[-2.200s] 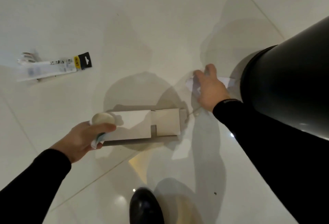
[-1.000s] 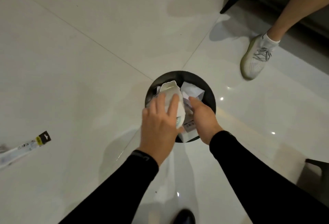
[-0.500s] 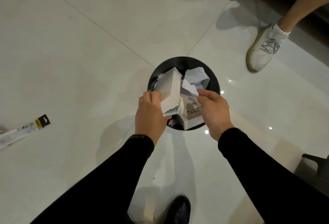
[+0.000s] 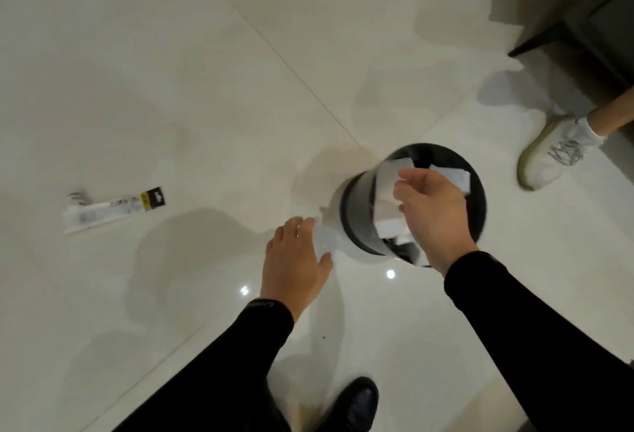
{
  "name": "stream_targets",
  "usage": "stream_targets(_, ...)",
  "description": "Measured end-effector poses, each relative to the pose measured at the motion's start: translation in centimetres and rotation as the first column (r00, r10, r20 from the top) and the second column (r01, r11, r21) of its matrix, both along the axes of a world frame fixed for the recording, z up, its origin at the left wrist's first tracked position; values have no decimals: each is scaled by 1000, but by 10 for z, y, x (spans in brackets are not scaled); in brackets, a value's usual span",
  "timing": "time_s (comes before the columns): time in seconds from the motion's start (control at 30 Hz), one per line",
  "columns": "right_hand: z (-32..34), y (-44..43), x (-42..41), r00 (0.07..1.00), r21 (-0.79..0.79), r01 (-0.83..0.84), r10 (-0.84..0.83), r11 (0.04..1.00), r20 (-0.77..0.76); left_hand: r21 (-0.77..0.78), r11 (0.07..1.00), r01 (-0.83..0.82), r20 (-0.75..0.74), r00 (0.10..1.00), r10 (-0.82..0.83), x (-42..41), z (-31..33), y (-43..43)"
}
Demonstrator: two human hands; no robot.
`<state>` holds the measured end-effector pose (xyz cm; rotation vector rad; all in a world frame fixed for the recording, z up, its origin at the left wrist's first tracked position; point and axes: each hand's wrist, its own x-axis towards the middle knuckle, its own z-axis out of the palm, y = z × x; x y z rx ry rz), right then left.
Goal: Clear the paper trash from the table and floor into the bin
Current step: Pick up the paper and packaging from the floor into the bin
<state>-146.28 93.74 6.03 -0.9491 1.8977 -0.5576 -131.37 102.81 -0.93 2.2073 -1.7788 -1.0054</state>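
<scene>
Tile floor (image 4: pixel 171 71); left hand (image 4: pixel 295 260) spread low; right hand (image 4: pixel 435 219) above bin (image 4: pixel 353 222), grip unclear.

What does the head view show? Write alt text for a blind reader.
A person's right hand is over white boxes stuffed in a black bin. The open left hand hovers left of it; a long packet lies on the floor farther left, and another person's sneaker stands right of the bin.

Right hand (image 4: pixel 434 215) over bin (image 4: pixel 353 222), fingers at white box (image 4: pixel 386 188) (grip blurred); left hand (image 4: pixel 295 260) beside bin, fingers straight; wrapper (image 4: pixel 103 214) on floor, well left.
</scene>
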Motion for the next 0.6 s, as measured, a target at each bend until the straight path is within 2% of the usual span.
stream_targets(0.13, 9, -8, 87, 977, 86, -212, 210, 973, 40, 36, 966, -257, -45, 965, 258, 97, 28, -4)
stream_targets(0.3, 6, 0, 196, 924, 178, -379, 361, 908, 124, 147, 858, -492, -10, 866, 499, 217, 42, 7)
stream_targets(0.37, -3, 4, 233, 888, 213, -459, 439, 863, 135, 276, 817, -507, 45, 856, 516, 255, 40, 19)
stream_targets(0.43, -14, 7, 265, 839, 243, -543, 526, 804, 135, 397, 789, -469, 122, 879, 461, 286, 35, 34)
stream_targets(0.5, -25, 6, 295, 793, 277, -607, 590, 745, 152, 447, 764, -465, 179, 884, 433, 314, 30, 44)
stream_targets(0.6, -43, 3, 333, 770, 331, -634, 609, 699, 189, 449, 707, -547, 219, 834, 507, 347, 18, 49)
